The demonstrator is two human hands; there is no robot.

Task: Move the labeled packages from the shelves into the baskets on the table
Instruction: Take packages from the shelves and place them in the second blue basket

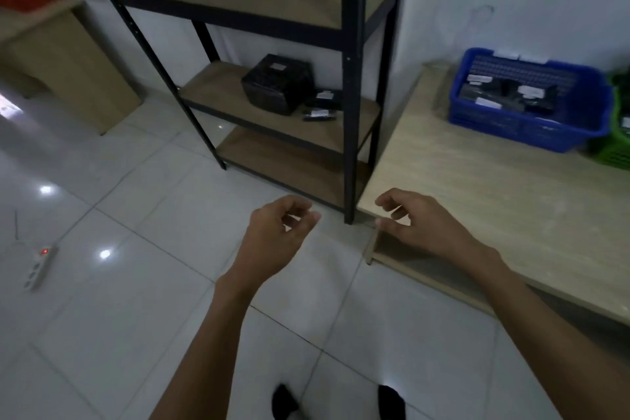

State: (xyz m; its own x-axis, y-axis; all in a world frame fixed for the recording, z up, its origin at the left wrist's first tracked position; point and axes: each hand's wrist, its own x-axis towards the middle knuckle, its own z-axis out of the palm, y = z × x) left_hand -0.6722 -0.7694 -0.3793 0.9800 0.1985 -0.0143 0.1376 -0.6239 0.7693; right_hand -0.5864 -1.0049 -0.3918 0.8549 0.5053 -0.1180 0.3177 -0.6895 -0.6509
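Head view: your left hand (276,232) hangs loosely curled and empty. On the middle shelf (218,92) the black box (276,83) looks stiff and perhaps slick, so grip opposite sides. The small packs (322,109) beside it seem light; pinch their edges. Your right hand (416,225) is likewise empty, over the surface (477,181) corner. The blue basket (494,128) sits far right.

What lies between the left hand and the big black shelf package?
Head view: only bare bottom shelf board and floor tile separate left hand from black package.
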